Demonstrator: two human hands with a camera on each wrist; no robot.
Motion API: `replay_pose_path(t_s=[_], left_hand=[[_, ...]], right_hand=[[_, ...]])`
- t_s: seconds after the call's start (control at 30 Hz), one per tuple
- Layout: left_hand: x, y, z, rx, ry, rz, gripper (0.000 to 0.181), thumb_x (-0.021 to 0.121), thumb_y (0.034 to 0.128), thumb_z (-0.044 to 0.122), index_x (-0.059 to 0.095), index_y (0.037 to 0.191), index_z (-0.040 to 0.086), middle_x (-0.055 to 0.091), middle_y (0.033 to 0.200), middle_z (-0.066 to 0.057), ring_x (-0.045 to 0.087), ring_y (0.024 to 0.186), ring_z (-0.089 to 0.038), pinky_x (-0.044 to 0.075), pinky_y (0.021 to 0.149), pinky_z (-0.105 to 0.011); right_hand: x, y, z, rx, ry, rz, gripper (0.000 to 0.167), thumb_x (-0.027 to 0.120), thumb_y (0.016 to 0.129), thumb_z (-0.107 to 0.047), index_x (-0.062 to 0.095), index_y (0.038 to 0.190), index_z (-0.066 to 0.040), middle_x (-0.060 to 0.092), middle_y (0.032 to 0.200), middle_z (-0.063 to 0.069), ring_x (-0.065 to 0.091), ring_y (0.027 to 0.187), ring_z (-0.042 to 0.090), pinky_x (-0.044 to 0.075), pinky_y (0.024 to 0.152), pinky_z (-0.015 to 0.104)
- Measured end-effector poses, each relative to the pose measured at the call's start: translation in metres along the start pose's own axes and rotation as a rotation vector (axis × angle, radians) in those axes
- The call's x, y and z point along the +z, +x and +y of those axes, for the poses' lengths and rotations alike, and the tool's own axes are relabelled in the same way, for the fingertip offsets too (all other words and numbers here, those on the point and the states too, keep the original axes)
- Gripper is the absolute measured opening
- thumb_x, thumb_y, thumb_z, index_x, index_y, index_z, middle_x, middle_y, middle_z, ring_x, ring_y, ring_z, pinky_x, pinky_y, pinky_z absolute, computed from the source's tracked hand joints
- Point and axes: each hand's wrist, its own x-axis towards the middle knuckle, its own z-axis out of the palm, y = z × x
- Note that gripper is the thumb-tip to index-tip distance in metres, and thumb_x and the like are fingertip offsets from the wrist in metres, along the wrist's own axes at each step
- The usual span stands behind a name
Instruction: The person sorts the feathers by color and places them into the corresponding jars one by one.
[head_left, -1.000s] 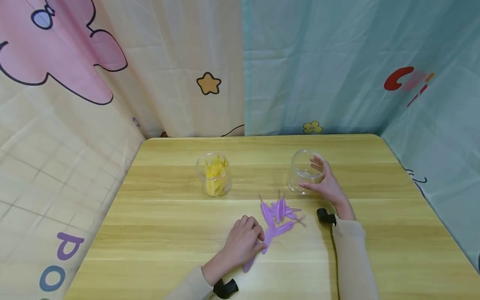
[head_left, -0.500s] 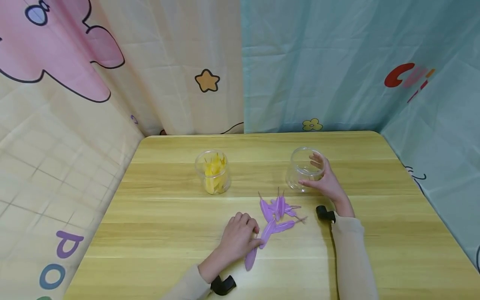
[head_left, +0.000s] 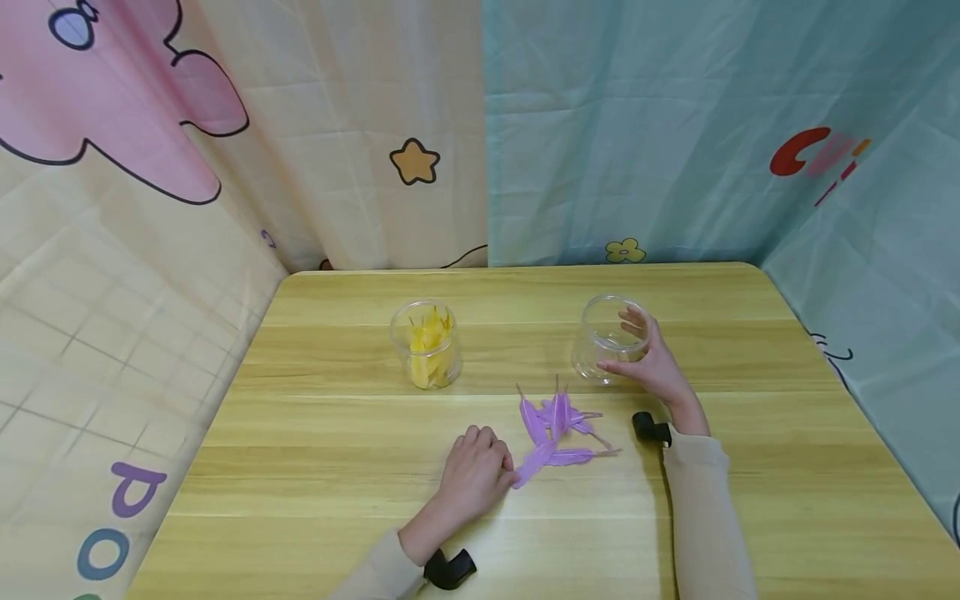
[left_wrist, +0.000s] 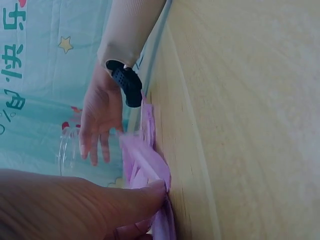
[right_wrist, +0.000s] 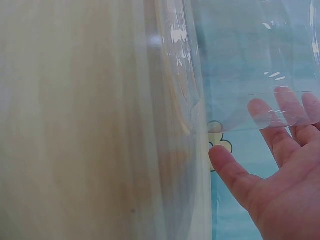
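My left hand pinches the lower tip of a purple feather between thumb and fingers, low over the table. In the left wrist view, that feather runs out beyond the thumb. More purple feathers lie in a loose heap just past it, quills pointing away and right. My right hand is at the right side of a clear cup, thumb and fingers spread around it. The right wrist view shows these fingers fairly straight near the cup's wall; firm contact cannot be made out.
A second clear cup holding yellow feathers stands on the left of the wooden table. Patterned curtains hang along the table's back and sides. A black camera mount sits on each wrist.
The feather that stuck out below my left hand no longer shows there. One purple feather has turned, its quill now pointing right. The right hand and cup keep their place.
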Motion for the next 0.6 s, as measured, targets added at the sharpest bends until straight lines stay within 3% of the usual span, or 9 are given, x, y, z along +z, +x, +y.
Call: replay_pose_path(t_s=[0.27,0.43,0.6], left_hand=[[-0.0042,0.0003,0.004,0.03,0.098,-0.019,0.019,0.073,0.0816,0.026,0.061,0.071,0.015,0.044,0.077,0.003,0.037,0.076,-0.016,0.032,0.066,-0.025],[-0.0027,-0.0004,0.0026,0.076,0.178,0.016,0.021,0.066,0.0831,0.023,0.058,0.07,0.009,0.038,0.074,0.0,0.034,0.073,-0.018,0.03,0.063,-0.026],[-0.0002,0.0009,-0.0015,0.085,0.16,0.033,0.02,0.059,0.0827,0.021,0.053,0.067,0.009,0.036,0.072,0.0,0.032,0.072,-0.018,0.029,0.063,-0.026]], right_hand=[[-0.0001,-0.0002,-0.0009,0.004,-0.009,0.003,0.1,0.08,0.073,0.0,0.014,0.147,0.001,0.023,0.147,0.025,0.02,0.133,0.045,0.021,0.099,0.067],[-0.0003,-0.0003,-0.0007,0.002,-0.015,0.006,0.1,0.08,0.073,-0.001,0.014,0.147,0.0,0.023,0.147,0.025,0.021,0.133,0.045,0.021,0.1,0.067],[-0.0001,-0.0009,0.0,0.003,-0.015,0.003,0.1,0.08,0.073,-0.002,0.013,0.147,0.001,0.023,0.148,0.025,0.021,0.133,0.044,0.021,0.099,0.067]])
